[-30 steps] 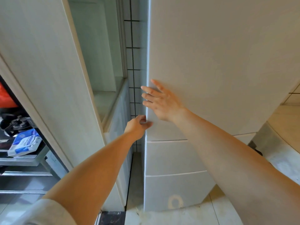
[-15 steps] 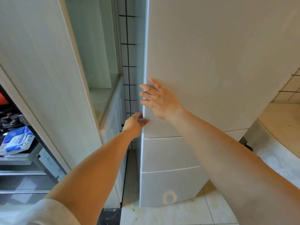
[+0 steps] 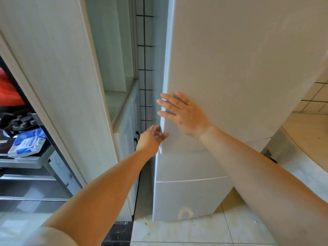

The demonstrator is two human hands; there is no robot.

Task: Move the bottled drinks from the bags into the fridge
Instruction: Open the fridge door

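The left hand [image 3: 150, 139] pinches the fridge door [image 3: 239, 71] at its left edge; the right hand [image 3: 184, 114] lies flat on it, fingers spread. Pull from that edge, smoothly, easing the palm off.

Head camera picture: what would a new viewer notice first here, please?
First, the two bare hands at the centre: the right hand lies flat on the white fridge door, and the left hand grips that door's left edge lower down. Far left, a blue-and-white packet lies on a metal shelf.
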